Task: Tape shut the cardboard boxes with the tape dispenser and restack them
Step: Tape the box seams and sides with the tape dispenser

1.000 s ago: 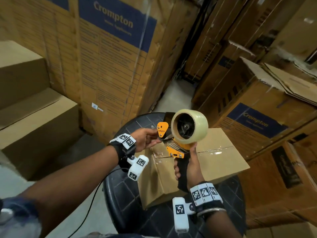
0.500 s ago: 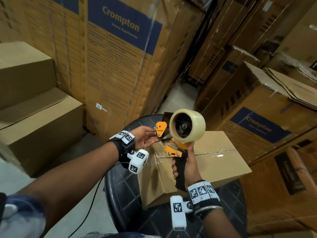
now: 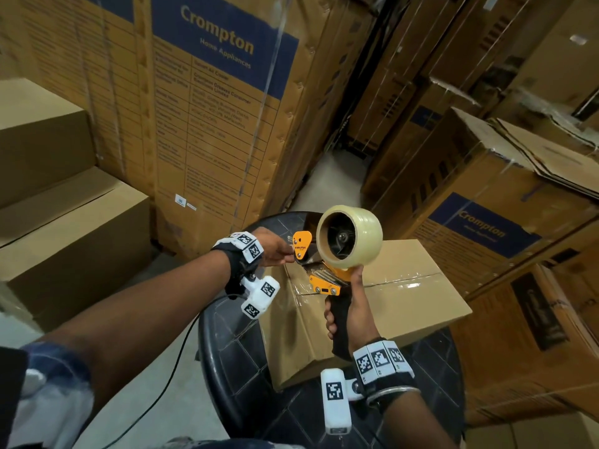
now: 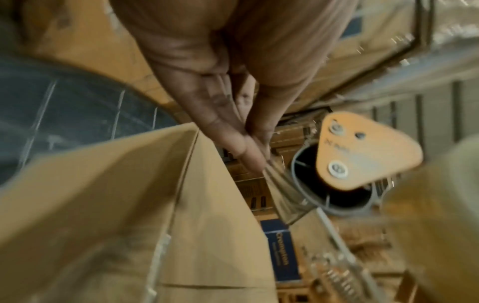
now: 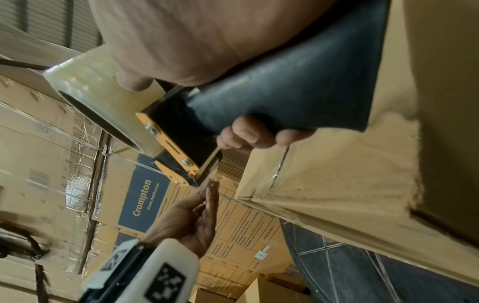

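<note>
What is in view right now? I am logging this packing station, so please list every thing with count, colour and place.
cardboard box: one, plain brown, top seam taped, on the stool.
stool: one, black, round, under the box.
tape dispenser: one, orange with black handle, held above the box.
tape roll: one, clear, on the dispenser.
printed cartons: several, brown with blue panels, stacked behind and to the right.
plain cartons: two, brown, stacked at left.
hands: left hand pinches the tape end; right hand grips the handle.

tape dispenser (image 3: 337,251) raised slightly higher above the cardboard box (image 3: 405,293); left hand (image 3: 274,247) lifted with it, fingertips nearer its nose
</note>
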Motion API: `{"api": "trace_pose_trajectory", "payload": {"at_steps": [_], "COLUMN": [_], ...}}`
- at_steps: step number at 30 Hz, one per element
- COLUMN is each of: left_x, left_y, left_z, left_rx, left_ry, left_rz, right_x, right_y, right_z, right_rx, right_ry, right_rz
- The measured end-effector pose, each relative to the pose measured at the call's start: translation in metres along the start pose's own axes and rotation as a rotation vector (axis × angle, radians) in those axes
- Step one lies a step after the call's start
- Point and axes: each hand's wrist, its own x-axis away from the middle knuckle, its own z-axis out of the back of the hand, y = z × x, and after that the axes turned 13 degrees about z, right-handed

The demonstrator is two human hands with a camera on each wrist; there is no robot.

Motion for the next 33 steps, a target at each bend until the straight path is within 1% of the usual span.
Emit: {"api": "trace_pose_trajectory", "payload": {"at_steps": [2, 5, 7, 9, 11, 16, 20, 28, 31, 33], "left_x": [-0.004, -0.011, -0.017, -0.021, -0.023, -0.033, -0.033, -0.049, -0.057, -0.061], "left_y": [0.003, 0.006, 0.009, 0.012, 0.015, 0.025, 0.032, 0.024, 0.021, 0.02], "left_z": [-0.004, -0.009, -0.007, -0.003, 0.0, 0.008, 0.016, 0.019, 0.02, 0.02], "left_rx": [-0.1, -0.241, -0.334, -0.352, -0.352, -0.339, -0.398, -0.401, -0.393, -0.424], "left_ry": [0.088, 0.154, 0.232, 0.324, 0.368, 0.424, 0.388, 0.415, 0.418, 0.427], "left_rz": [-0.067, -0.123, -0.175, -0.223, -0.249, -0.289, -0.312, -0.304, -0.279, -0.274], "right_x": [0.0, 0.0, 0.001, 0.001, 0.002, 0.004, 0.005, 0.004, 0.002, 0.001], "right_y": [0.005, 0.007, 0.005, 0.004, 0.003, 0.0, 0.001, 0.011, 0.012, 0.012], "right_z": [-0.001, -0.006, -0.009, -0.01, -0.012, -0.016, -0.015, -0.026, -0.028, -0.028], "right_rx": [0.03, 0.084, 0.12, 0.162, 0.206, 0.252, 0.271, 0.316, 0.337, 0.347], "right_ry": [0.004, 0.008, 0.01, 0.004, 0.002, 0.013, 0.028, 0.05, 0.057, 0.062], "right_rz": [-0.007, -0.02, -0.021, -0.017, -0.009, -0.017, -0.039, -0.028, -0.029, -0.035]}}
